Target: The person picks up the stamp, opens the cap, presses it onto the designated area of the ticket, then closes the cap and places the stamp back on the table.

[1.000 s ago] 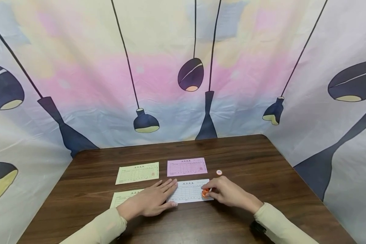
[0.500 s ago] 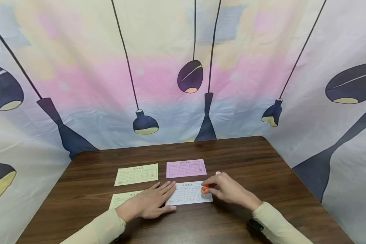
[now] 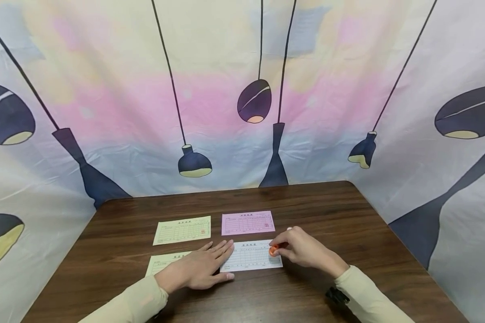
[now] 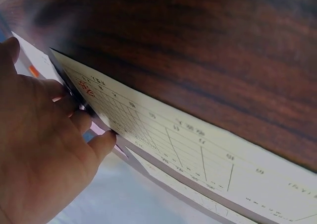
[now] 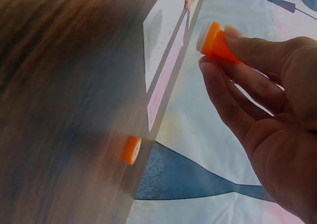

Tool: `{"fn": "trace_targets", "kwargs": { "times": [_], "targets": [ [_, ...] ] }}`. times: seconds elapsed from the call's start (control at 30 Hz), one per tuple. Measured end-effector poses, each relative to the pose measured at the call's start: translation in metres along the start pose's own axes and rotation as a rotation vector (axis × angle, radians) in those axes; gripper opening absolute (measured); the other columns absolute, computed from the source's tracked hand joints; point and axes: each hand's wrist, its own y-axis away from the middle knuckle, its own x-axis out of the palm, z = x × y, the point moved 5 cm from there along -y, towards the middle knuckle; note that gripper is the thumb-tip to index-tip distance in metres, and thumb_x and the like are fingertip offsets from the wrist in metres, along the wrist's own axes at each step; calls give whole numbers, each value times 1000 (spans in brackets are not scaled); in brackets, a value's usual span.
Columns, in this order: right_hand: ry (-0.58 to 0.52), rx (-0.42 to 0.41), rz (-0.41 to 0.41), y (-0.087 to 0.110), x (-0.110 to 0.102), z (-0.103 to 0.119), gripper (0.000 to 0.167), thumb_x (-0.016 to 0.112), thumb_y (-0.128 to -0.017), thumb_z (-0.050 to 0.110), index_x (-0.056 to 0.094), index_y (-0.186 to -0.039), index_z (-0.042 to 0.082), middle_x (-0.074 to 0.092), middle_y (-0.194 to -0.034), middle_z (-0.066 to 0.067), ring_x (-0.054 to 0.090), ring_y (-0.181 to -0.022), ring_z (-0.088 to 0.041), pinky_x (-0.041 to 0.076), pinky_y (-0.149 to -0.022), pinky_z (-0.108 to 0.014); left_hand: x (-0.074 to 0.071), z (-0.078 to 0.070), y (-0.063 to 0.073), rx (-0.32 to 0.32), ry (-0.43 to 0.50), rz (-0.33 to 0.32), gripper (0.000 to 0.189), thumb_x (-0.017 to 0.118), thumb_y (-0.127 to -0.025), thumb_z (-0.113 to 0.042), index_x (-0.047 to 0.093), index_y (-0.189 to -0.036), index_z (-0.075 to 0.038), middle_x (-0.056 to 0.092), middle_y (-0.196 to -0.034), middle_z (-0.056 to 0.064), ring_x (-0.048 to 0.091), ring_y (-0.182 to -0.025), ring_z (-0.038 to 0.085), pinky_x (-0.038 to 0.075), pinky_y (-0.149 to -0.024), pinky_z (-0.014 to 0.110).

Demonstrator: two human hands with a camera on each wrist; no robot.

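My right hand [image 3: 305, 251] pinches an orange stamp [image 3: 273, 250] between thumb and fingers, over the right part of a white printed form [image 3: 246, 258]. In the right wrist view the stamp [image 5: 218, 43] is held up off the paper. Fingers spread, my left hand [image 3: 204, 264] rests flat on the white form's left edge. It covers part of a lower yellow form [image 3: 165, 262]; a red mark [image 4: 85, 87] shows on that form in the left wrist view. The stamp's orange cap [image 5: 132, 149] sits on the table, mostly hidden behind my right hand in the head view.
Behind the white form lies a pink form [image 3: 248, 223] with a red mark. To its left is another yellow form [image 3: 182, 230], also marked red. The brown wooden table [image 3: 117, 242] ends at a printed curtain [image 3: 226, 152].
My right hand has lifted the stamp slightly and moved it a little away from me over the white form, partly covering the cap. The left hand stays in place.
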Motion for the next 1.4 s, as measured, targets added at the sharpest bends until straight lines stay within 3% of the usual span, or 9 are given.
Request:
{"fn": "trace_targets", "kwargs": {
  "times": [0.17,0.37,0.5,0.83,1.4],
  "targets": [
    [-25,36,50,-5,2,0,14,77,-94,4,84,-106,6,82,-95,1,53,-70,5,45,-61,-14,-3,-1,0,2,-6,0,85,31,-106,-72,21,-170,-17,16,-178,1,21,-165,21,22,-135,52],
    [-4,43,76,-10,6,1,8,78,-94,7,84,-100,8,82,-92,2,62,-77,6,55,-68,-16,-8,-4,3,-2,-13,-8,85,32,-106,-72,22,-169,-16,18,-178,2,22,-165,21,22,-135,52],
    [71,33,98,-14,14,3,4,81,-92,9,83,-90,12,78,-83,8,58,-73,7,52,-74,-20,-9,-4,6,0,-10,-12,85,35,-106,-71,22,-169,-15,18,-178,3,22,-165,23,22,-135,53],
    [155,21,181,-22,27,9,15,86,-85,3,74,-81,12,64,-69,9,43,-62,1,42,-56,-15,-1,-3,10,6,8,-2,86,36,-106,-70,21,-170,-15,17,-178,4,21,-165,23,23,-134,54],
    [193,67,250,-27,27,11,12,82,-87,1,78,-81,11,70,-74,5,47,-63,-3,45,-58,-17,-7,-5,4,-3,-14,9,85,35,-106,-69,20,-170,-15,17,-178,3,20,-165,22,22,-135,52]
  ]
}}
